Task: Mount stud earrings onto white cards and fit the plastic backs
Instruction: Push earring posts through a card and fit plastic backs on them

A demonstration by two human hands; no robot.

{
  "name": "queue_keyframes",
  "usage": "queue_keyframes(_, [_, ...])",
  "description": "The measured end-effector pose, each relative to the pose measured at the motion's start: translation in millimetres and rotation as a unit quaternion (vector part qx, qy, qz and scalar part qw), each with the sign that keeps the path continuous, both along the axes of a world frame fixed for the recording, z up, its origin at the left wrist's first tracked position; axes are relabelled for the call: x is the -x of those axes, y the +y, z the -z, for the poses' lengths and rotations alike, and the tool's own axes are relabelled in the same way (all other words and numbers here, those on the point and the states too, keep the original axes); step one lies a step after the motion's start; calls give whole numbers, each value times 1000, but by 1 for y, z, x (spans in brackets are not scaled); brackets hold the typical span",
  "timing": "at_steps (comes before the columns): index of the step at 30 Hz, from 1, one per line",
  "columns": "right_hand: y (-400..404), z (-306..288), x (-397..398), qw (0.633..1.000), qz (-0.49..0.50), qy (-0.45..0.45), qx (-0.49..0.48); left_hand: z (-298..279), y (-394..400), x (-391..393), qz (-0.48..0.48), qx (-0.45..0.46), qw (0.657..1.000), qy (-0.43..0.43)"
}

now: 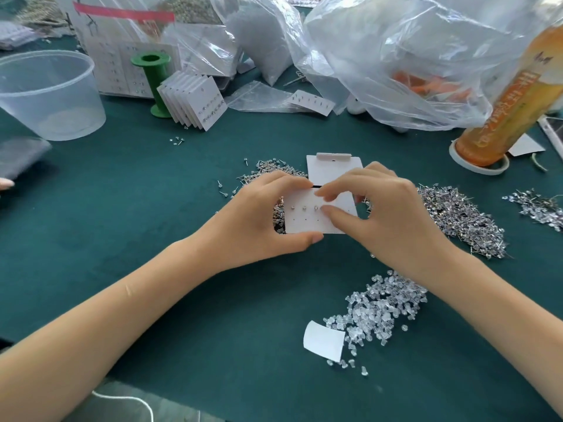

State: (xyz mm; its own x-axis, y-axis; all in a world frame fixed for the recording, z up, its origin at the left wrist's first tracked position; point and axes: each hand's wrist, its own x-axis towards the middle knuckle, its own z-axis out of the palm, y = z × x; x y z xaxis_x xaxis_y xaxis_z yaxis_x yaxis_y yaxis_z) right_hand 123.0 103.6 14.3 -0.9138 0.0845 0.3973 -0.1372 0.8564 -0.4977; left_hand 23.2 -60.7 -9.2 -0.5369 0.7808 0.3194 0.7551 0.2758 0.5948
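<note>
My left hand (268,220) grips a white card (307,220) by its left edge, thumb under its lower edge, above the green table. Three stud earrings (304,207) sit in the card's top row; a row of holes lies below them. My right hand (384,214) pinches at the card's top row with thumb and forefinger; what is between them is hidden. A stack of blank white cards (332,169) lies just behind. Loose studs are heaped at right (457,217) and behind my left hand (268,172). Clear plastic backs (377,309) are piled in front of my right forearm.
A clear plastic tub (48,92) stands at back left. A green spool (154,83) and finished cards (195,102) are behind. Crumpled plastic bags (396,62) fill the back. An orange bottle (511,102) stands at right. A curled white card (323,341) lies by the backs.
</note>
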Motion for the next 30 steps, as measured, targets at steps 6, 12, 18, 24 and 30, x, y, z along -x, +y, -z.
queue_keyframes(6, [21, -13, 2, 992, 66, 44, 97, -2, -3, 7, -33, -5, 999, -35])
queue_keyframes(12, [29, 2, 3, 988, -5, -138, 65, -3, -6, 18, -79, -11, 997, -25])
queue_keyframes(18, [19, 24, 10, 989, 9, -141, 47, -1, -8, 24, -106, -11, 994, -12])
queue_keyframes(24, [12, 33, 17, 992, 34, -101, 67, -1, -7, 25, -109, -15, 994, -5])
queue_keyframes(30, [14, 35, 20, 988, 10, -117, 98, -2, -9, 27, -114, -21, 993, -4])
